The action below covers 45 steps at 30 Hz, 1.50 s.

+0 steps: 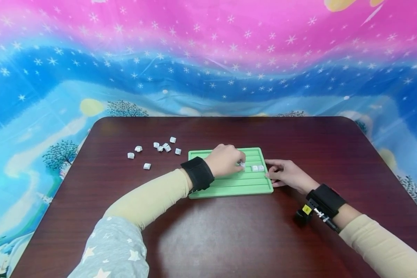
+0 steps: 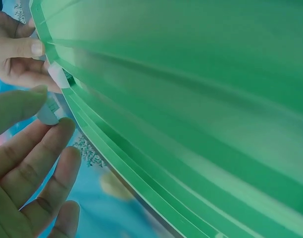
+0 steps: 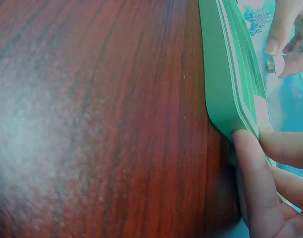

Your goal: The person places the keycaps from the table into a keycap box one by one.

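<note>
A green tray (image 1: pixel 236 190) with long parallel grooves lies on the table. My left hand (image 1: pixel 226 160) is over its middle, pinching a small white keycap (image 2: pixel 48 113) between thumb and fingertips, just above the tray. Two more white keycaps (image 1: pixel 258 168) sit side by side in a groove near the tray's right end. At that right edge, my right hand (image 1: pixel 287 175) grips the rim, its thumb on top and fingers against the side (image 3: pixel 253 168). The left forearm and wrist cover part of the tray's left side.
Several loose white keycaps (image 1: pixel 166 147) are scattered on the dark wooden table (image 1: pixel 222 239), left of the tray. Another keycap (image 1: pixel 147 166) lies nearer the left forearm. A patterned cloth (image 1: pixel 208 69) hangs behind the table's far edge. Both wrists wear black straps (image 1: pixel 198 173).
</note>
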Motion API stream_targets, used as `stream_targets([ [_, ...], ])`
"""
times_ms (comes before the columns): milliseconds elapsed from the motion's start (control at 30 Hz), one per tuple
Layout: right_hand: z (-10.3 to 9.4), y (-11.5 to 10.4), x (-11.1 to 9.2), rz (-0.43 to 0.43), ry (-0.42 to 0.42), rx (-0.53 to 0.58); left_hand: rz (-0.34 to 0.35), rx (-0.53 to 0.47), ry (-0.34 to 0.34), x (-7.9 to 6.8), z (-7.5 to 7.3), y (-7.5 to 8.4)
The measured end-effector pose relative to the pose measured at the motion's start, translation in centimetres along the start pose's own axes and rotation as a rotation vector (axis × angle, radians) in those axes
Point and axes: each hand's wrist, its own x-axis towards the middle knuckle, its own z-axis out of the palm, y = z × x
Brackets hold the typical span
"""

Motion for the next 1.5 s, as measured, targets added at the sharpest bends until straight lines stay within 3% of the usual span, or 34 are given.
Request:
stream_targets([
  [1500,0.1,-0.3,-0.2,-0.007,-0.013,0.015,-0.090,0.080,-0.104,2.3,1.0,1.9],
])
